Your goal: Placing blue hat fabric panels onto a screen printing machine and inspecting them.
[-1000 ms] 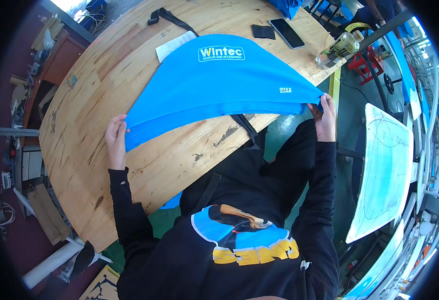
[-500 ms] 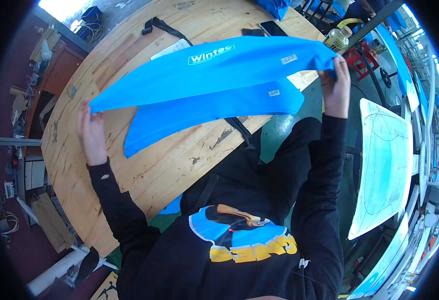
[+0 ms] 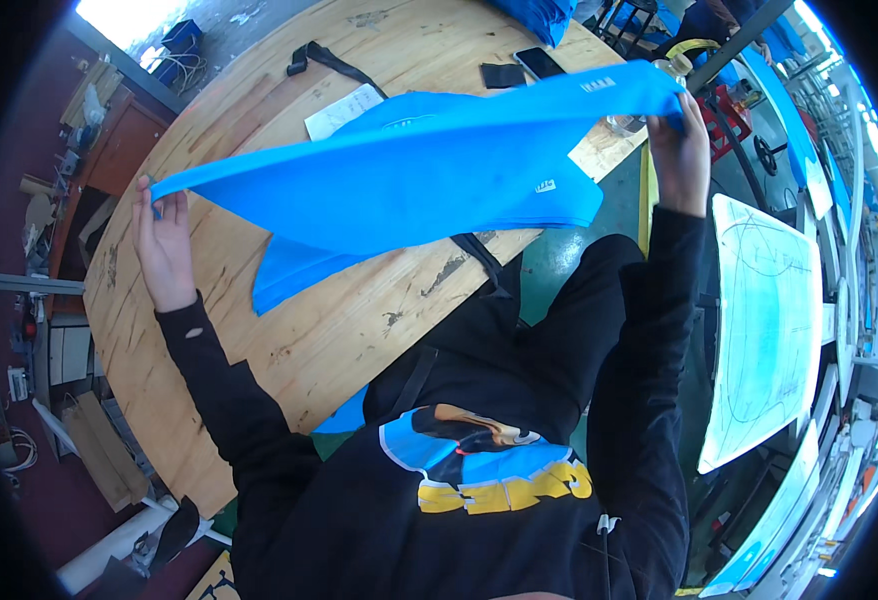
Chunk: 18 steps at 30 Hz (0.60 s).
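A long blue fabric panel (image 3: 359, 180) is stretched between my two hands above a wooden table. My left hand (image 3: 165, 245) pinches its pointed left end, fingers closed on the edge. At the far right end, my right hand (image 3: 681, 160) grips the other corner, where a small pale label sits close by. The panel's middle sags toward me in a broad fold. Beneath it, partly covered, lies a second blue fabric piece (image 3: 549, 207) with its own small label, flat on the table. More blue fabric shows behind the held panel.
The wooden table (image 3: 249, 340) has a curved edge in front of me. At its back lie a black strap (image 3: 334, 62), a white paper (image 3: 344, 110), a dark wallet-like square (image 3: 502, 76) and a phone (image 3: 539, 64). A white board with drawn curves (image 3: 764, 330) stands at right.
Both hands have risen and spread slightly outward, pulling the panel taut along its upper edge. Its printed face has tipped away, and the lower part now hangs toward me.
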{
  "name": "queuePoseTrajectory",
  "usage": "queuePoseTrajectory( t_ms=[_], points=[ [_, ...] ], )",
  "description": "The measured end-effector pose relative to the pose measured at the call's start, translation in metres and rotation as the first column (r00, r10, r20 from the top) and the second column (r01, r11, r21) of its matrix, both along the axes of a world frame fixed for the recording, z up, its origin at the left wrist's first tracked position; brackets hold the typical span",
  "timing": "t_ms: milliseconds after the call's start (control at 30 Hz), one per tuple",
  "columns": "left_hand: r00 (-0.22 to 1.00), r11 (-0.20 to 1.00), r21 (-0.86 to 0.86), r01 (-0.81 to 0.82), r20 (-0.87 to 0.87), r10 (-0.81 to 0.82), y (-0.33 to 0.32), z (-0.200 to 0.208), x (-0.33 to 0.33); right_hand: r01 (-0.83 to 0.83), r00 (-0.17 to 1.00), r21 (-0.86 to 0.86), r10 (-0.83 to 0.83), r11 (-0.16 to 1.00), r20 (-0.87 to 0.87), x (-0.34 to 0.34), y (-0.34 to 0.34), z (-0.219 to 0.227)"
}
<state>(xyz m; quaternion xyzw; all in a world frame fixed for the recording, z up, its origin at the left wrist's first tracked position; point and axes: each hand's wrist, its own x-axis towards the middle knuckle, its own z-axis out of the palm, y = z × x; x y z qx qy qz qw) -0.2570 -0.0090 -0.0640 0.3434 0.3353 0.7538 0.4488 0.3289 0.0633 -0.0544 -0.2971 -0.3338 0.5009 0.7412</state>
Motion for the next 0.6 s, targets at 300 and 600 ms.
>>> queuePoseTrajectory(
  t_ms=[300,600],
  points=[
    [0.976,0.989,0.092,-0.120,-0.169,0.134,-0.013,-0.007,-0.011,-0.015,0.999,0.167,0.006,0.986,0.053,-0.003,-0.003,-0.004],
    [0.784,0.911,-0.354,-0.211,-0.618,-0.058,-0.067,-0.121,0.014,0.135,0.974,-0.411,-0.044,0.902,0.224,0.011,-0.073,-0.151]
  ],
)
